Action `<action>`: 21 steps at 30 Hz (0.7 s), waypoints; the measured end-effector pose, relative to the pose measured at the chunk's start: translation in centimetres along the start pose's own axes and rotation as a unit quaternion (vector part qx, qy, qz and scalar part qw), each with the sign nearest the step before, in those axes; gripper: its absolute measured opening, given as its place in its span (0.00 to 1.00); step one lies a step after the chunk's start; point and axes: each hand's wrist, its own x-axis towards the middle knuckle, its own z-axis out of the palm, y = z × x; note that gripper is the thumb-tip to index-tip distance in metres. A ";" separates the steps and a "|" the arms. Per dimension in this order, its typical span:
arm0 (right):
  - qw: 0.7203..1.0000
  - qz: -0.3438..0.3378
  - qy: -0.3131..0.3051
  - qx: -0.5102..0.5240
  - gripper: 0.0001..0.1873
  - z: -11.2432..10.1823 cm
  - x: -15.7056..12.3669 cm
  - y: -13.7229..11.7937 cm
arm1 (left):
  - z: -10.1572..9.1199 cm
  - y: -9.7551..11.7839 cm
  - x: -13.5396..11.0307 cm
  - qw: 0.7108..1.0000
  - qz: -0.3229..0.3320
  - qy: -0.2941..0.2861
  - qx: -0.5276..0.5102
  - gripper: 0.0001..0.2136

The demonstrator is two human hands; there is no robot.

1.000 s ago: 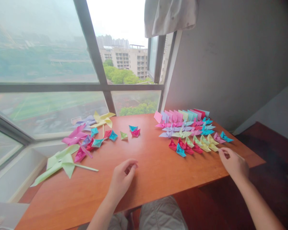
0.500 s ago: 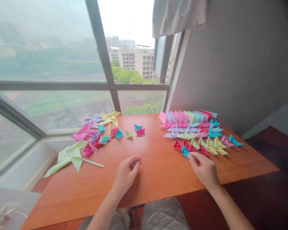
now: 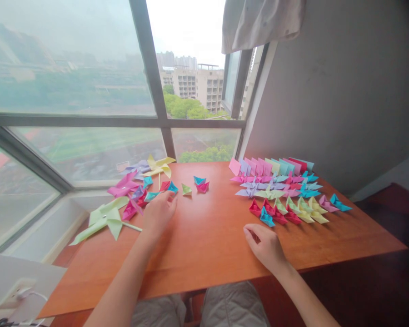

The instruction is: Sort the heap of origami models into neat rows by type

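My left hand (image 3: 158,213) reaches into the left group of folded paper. Its curled fingertips are at a blue paper boat (image 3: 172,186), which they partly cover; they look closed on its near edge. A teal boat (image 3: 151,196) and a red boat (image 3: 164,185) lie beside it. My right hand (image 3: 265,245) is just above the table with fingers curled together and nothing in them. The nearest piece to it is a blue paper boat (image 3: 267,218) at the front of the right-hand rows, apart from the fingers.
On the wooden table (image 3: 207,236), a green pinwheel (image 3: 105,217) and a yellow pinwheel (image 3: 158,166) lie at left. A green boat (image 3: 187,190) and a pink boat (image 3: 202,187) lie mid-table. Rows of paper cranes (image 3: 276,185) and upright folded cards (image 3: 259,166) stand at right, near the wall.
My left hand has moved forward and left from the table's middle to the blue boat. My right hand has drawn back from the front blue boat at right, leaving it there.
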 end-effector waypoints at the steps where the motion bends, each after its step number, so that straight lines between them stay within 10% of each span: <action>1: 1.000 -0.004 -0.007 -0.004 0.11 0.0 0.0 -0.1 | 0.0 -0.1 0.6 1.000 -0.005 0.002 0.019 0.11; 11: 1.000 -0.006 -0.013 0.003 0.10 0.3 0.0 0.2 | 0.6 -0.6 2.7 0.992 0.004 -0.016 0.123 0.09; 21: 1.000 -0.001 -0.011 0.012 0.10 0.3 0.0 0.1 | -1.0 0.4 -0.6 0.996 0.051 0.062 0.041 0.09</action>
